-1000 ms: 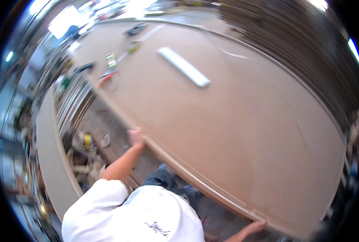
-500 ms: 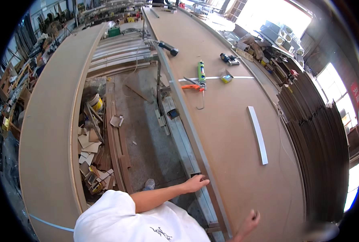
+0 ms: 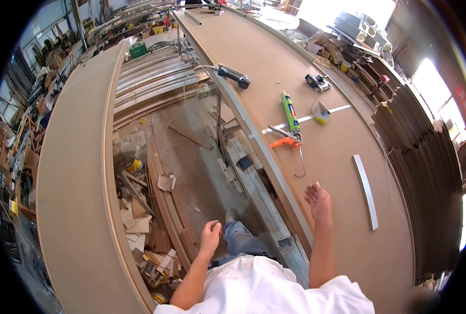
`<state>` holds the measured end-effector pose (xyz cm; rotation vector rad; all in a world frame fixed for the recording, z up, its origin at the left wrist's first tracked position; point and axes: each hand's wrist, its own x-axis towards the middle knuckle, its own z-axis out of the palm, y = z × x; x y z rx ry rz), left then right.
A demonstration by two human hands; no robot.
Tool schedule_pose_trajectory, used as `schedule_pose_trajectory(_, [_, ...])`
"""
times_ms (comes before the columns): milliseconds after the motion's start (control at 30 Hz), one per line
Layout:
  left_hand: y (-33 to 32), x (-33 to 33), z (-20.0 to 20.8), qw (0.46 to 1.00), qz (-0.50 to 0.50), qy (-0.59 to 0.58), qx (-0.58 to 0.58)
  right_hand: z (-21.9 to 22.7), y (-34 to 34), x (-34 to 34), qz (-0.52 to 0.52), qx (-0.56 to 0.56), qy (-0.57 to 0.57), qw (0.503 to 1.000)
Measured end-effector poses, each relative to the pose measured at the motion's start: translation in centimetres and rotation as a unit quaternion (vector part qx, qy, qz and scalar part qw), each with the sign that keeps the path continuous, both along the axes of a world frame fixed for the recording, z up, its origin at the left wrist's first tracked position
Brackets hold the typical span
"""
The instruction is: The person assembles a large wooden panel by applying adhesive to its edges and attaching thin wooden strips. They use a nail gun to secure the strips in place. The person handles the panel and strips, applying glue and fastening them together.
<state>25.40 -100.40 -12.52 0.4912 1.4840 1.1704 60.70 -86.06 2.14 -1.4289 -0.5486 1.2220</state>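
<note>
Right, here's the long brown surface (image 3: 254,52) running up the right side, with pale rails in place along both its long edges and a second long panel (image 3: 76,172) lying across the gap on the left. One white strip (image 3: 340,109) is laid crosswise on the surface; a loose-looking white strip (image 3: 366,192) lies apart from it, pointing lengthwise. Whether either is fixed down I can't tell, and no bead of sealant shows beside them. And there's the caulking gun (image 3: 291,112), green tube, orange handle, lying over the crosswise strip, set down and in nobody's grip, its hooked rod pointing back toward the person.

Now the hands! The right hand (image 3: 321,203) is over the surface just short of that hook, fingers loosely bent and a little apart, nothing visible in them; contact with the surface is unclear. The left hand (image 3: 210,239) hangs over the gap, apart from both panels, fingers curled in, with no object showing; whether the tips meet the thumb, I can't tell.
</note>
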Motion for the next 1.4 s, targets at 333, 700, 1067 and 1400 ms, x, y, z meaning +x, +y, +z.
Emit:
schedule_pose_trajectory(333, [9.9,-12.1,-1.5,0.988,0.123,-0.02,-0.087,-7.5,26.1,-8.7,-0.117,-0.16,0.254,0.947])
schedule_pose_trajectory(700, [31.1,-16.9,1.8,0.999,-0.007,0.053,-0.013,-11.3,29.0,-2.8,-0.179,0.076,0.539,0.82])
schedule_pose_trajectory(1067, [48.6,-3.6,17.5,0.826,-0.533,-0.157,0.094,5.8,9.2,-18.7,-0.181,0.138,0.24,0.944])
schedule_pose_trajectory(1400, [45.5,3.5,19.9,0.725,-0.344,-0.458,-0.382,9.6,1.4,-33.1,-0.325,0.089,0.158,0.928])
